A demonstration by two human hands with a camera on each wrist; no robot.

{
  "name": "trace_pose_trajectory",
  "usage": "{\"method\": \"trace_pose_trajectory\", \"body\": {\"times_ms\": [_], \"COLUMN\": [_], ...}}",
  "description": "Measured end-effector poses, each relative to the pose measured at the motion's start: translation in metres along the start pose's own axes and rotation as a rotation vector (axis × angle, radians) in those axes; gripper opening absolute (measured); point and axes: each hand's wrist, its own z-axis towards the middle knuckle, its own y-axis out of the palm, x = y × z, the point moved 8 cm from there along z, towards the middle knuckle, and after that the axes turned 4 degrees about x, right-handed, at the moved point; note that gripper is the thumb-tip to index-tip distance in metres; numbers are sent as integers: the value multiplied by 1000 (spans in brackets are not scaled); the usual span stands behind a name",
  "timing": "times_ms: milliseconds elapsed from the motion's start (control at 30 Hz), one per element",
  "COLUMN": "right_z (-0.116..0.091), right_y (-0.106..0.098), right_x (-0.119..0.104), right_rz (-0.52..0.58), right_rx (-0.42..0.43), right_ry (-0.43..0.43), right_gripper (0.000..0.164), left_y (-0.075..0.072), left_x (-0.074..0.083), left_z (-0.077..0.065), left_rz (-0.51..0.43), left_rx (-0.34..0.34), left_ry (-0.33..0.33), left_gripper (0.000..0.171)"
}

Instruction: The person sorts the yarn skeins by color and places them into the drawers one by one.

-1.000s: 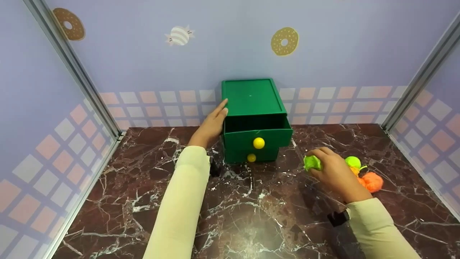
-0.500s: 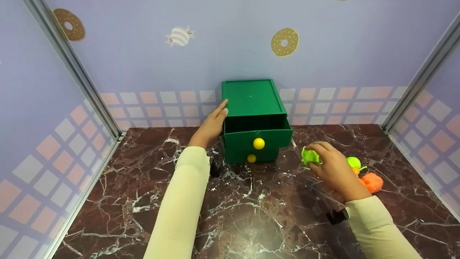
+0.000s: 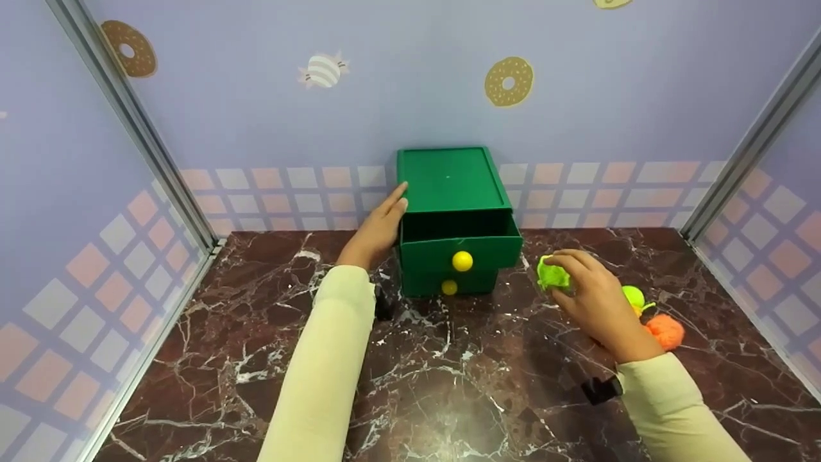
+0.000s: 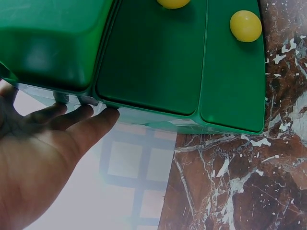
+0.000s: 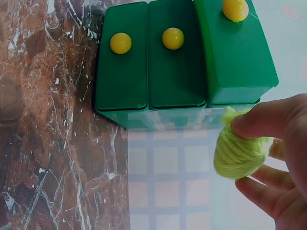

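Observation:
A green drawer cabinet point(image 3: 452, 183) stands against the back wall, its top drawer point(image 3: 426, 254) pulled out. That drawer has a yellow knob point(image 3: 462, 261); the right wrist view shows two pushed-in drawers below it. My left hand point(image 3: 375, 237) rests against the cabinet's left side, fingers extended along it in the left wrist view. To the right of the cabinet, my right hand point(image 3: 600, 308) holds a lime-green yarn ball point(image 5: 242, 151) between thumb and fingers, apart from the drawer. Most of the drawer's inside is dark in the head view.
Behind my right hand lie another green yarn ball point(image 3: 634, 296) and an orange yarn ball point(image 3: 665, 332), with a bit of yellow-orange partly hidden. The dark red marble tabletop point(image 3: 423, 398) is bounded by patterned walls point(image 3: 256, 115) at the back and sides.
My right hand has lifted the yarn ball slightly up and toward the back. The head view has tilted up a little. My left hand stays against the cabinet.

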Motion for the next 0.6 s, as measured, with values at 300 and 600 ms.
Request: {"method": "trace_pose_trajectory", "body": {"times_ms": [300, 600], "right_z": [6, 10], "right_y": [-11, -18], "right_x": [-5, -10], "right_rz": [27, 26], "right_rx": [91, 143], "right_ry": [-21, -27], "right_gripper": [47, 46], "left_y": [-3, -1], "left_x": [4, -1], "left_z": [3, 0], "left_rz": [-22, 5], "left_rx": [11, 17], "left_ry": [11, 13], "left_gripper": [49, 50]}}
